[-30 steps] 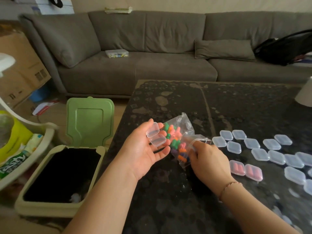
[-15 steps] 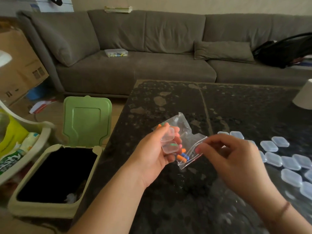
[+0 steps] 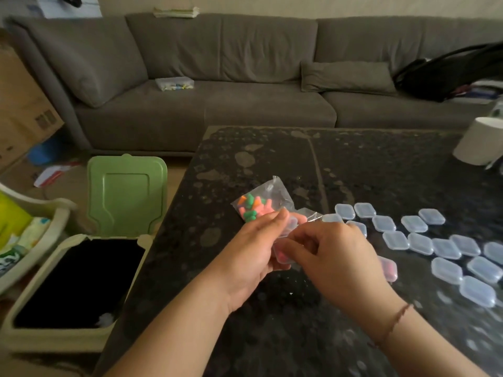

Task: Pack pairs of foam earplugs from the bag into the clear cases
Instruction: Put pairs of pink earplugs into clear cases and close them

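A clear plastic bag (image 3: 261, 202) of orange, green and pink foam earplugs lies on the dark table (image 3: 272, 164), just beyond my hands. My left hand (image 3: 253, 251) holds a small open clear case (image 3: 283, 255) with something pink inside. My right hand (image 3: 332, 254) meets it from the right, fingers curled at the case; what they pinch is hidden. Several shut clear cases (image 3: 419, 242) lie in rows to the right, and a case holding pink earplugs (image 3: 389, 269) shows behind my right hand.
An open bin (image 3: 73, 284) with a green lid (image 3: 126, 194) stands left of the table. A white cup (image 3: 479, 142) sits at the table's far right. A grey sofa (image 3: 217, 77) runs behind, with a small box (image 3: 175, 84) and a black bag (image 3: 449, 74) on it.
My right hand came out of the bag and moved to the case in my left hand. The bag now lies beyond my hands.
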`<action>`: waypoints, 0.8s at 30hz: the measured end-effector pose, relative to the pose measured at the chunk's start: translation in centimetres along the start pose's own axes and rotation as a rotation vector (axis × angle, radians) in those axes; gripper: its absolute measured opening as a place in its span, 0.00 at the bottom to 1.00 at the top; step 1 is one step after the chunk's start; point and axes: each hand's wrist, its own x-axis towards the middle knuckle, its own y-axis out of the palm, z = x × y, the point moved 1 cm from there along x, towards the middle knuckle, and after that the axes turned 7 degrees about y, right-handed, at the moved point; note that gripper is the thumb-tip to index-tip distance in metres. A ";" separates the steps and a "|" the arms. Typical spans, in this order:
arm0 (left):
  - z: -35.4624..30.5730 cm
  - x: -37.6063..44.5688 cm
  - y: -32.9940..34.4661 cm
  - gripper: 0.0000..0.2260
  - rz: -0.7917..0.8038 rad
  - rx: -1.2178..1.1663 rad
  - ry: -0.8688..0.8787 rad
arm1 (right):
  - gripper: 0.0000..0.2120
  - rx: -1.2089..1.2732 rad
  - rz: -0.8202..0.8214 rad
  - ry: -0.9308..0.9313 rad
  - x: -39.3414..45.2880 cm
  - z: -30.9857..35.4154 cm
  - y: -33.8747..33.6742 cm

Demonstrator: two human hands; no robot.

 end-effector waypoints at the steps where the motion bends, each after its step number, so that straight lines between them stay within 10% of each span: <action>1: 0.0 0.0 -0.1 0.18 0.003 -0.002 0.001 | 0.12 -0.009 -0.042 -0.015 -0.1 0.1 0.1; 9: -0.6 0.4 -1.9 0.16 -0.086 -0.002 0.092 | 0.13 0.187 -0.141 0.074 0.7 -0.9 -0.9; 14: -1.7 1.0 -3.4 0.19 -0.292 -0.161 0.210 | 0.09 -0.210 0.258 0.175 1.7 -2.9 -0.2; 24: -1.2 1.3 -3.8 0.16 -0.380 -0.139 0.106 | 0.15 -0.086 0.104 0.206 3.5 -2.3 4.6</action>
